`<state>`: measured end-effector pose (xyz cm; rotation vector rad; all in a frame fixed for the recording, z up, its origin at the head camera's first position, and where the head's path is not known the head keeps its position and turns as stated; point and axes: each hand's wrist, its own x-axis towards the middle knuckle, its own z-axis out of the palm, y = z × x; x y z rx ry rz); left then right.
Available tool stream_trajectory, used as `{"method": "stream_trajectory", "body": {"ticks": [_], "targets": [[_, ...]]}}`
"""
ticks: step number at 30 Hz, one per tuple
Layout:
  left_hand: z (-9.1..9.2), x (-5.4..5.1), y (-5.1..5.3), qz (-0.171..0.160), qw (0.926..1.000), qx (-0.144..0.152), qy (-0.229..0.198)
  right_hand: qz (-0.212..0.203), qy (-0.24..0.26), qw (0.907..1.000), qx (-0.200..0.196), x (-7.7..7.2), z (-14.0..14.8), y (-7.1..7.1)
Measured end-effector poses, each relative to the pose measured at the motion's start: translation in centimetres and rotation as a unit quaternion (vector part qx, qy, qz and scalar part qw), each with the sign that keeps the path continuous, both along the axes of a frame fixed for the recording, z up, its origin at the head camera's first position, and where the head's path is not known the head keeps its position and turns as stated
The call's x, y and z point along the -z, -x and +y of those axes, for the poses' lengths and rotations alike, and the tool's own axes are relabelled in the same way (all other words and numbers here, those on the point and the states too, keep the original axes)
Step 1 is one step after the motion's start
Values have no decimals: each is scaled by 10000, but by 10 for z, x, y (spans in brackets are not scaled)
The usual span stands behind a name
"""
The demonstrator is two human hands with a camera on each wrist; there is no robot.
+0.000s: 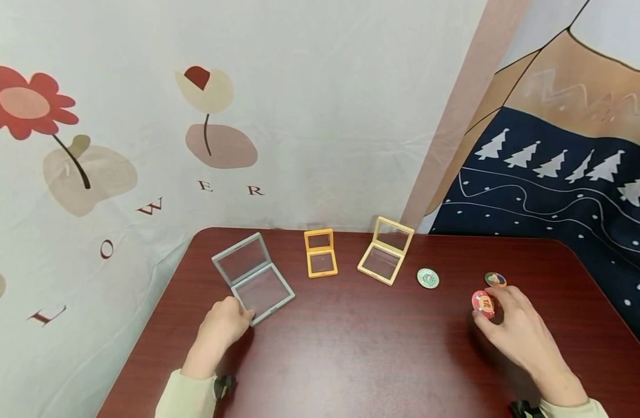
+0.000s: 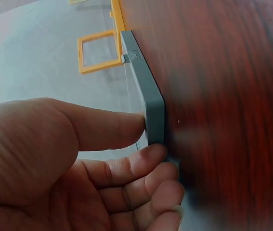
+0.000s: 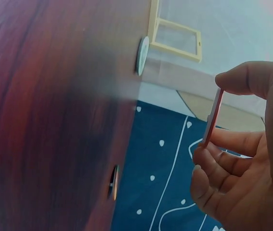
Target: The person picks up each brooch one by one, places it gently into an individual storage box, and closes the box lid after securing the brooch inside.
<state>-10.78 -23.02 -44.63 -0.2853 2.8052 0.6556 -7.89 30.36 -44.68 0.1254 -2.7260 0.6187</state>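
Observation:
A grey open case (image 1: 268,293) with clear panels lies at the table's left; my left hand (image 1: 223,325) pinches its near corner. In the left wrist view, thumb and forefinger of my left hand (image 2: 112,159) hold the edge of the grey case (image 2: 148,91). My right hand (image 1: 524,337) holds a red round disc (image 1: 483,304) by its rim, above the table at the right. The right wrist view has the red disc (image 3: 214,118) edge-on between thumb and fingers of my right hand (image 3: 242,144), clear of the tabletop.
An orange open case (image 1: 322,253) and a pale yellow open case (image 1: 386,251) stand at the back of the table (image 1: 372,360). A green-and-white disc (image 1: 428,278) lies right of them; a dark patterned disc (image 1: 495,280) lies just beyond my right hand. Printed cloth (image 1: 320,116) hangs behind.

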Motion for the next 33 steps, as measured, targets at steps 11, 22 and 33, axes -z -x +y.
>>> {"method": "stream_trajectory", "body": {"ticks": [11, 22, 33], "targets": [[5, -3, -6, 137, 9999, 97, -9, -106, 103, 9998, -148, -5, -15, 4], [9, -2, -11, 157, 9996, 222, 37, 416, 61, 9984, -386, -3, -28, 8], [10, 0, -15, 231, 9991, 351, -83, 608, 126, 9964, -577, -4, -44, 12]]}}
